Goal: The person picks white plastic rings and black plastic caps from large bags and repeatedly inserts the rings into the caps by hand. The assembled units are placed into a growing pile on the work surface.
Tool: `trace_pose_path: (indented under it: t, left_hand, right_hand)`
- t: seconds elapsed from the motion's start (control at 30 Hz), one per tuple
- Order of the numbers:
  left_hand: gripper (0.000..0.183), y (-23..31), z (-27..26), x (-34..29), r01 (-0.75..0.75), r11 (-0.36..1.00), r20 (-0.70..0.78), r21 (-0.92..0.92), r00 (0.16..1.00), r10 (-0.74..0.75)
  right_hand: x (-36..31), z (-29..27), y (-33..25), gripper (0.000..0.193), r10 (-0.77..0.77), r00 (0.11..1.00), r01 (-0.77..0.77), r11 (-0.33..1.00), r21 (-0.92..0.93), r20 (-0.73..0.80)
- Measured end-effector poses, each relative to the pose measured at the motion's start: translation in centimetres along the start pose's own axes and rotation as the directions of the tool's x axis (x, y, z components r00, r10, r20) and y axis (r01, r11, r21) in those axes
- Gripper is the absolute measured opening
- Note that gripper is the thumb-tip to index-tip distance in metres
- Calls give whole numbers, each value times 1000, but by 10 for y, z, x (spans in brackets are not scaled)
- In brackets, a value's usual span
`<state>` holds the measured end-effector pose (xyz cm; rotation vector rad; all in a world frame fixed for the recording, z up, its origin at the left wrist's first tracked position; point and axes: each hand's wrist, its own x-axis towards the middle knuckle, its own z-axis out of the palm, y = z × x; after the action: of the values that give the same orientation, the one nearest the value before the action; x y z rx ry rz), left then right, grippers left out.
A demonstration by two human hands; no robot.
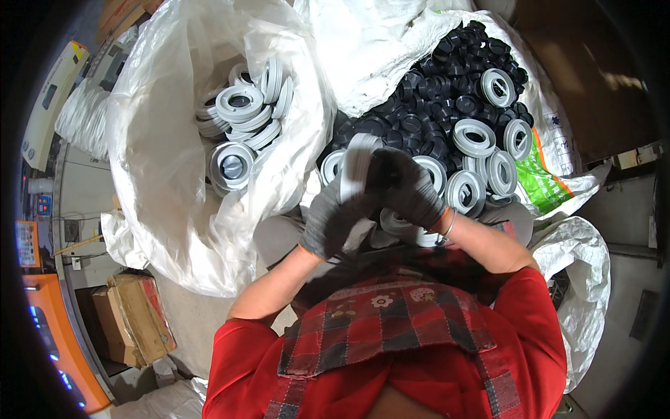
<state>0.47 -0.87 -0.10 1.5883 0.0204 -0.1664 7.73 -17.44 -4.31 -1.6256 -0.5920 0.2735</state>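
Observation:
Both my hands wear dark grey gloves and meet at the centre of the view. My left hand (333, 220) grips the lower edge of a grey plastic ring (356, 164) held on edge. My right hand (406, 187) closes over the same ring from the right, its fingers on what looks like a black part against it. Just beyond my hands, several grey rings (474, 183) lie on a heap of black round caps (447, 73) in a white sack.
A clear plastic bag (160, 153) at the left holds several finished grey rings with dark centres (239, 112). A white woven sack (579, 272) lies at the right. Cardboard boxes (136, 318) and an orange machine (49, 335) stand at the lower left.

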Motion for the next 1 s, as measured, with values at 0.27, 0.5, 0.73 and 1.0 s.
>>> trace_pose_path:
  t: [0.27,0.5,0.73,1.0]
  left_hand:
    - [69,8,-28,-9,-243,823,186,513,968,171]
    - [48,9,-57,-5,-568,324,430,756,806,407]
    - [75,37,-93,50,-144,526,-243,838,766,596]
    - [53,-74,-43,162,-40,496,216,868,929,-302]
  right_hand:
    - [5,-13,-4,48,-135,990,134,991,14,36]
    - [11,-11,57,54,-357,884,464,756,-462,303]
    - [60,-121,155,61,391,791,-609,442,-658,-470]
    - [60,-124,205,44,626,583,-752,175,-636,-517]
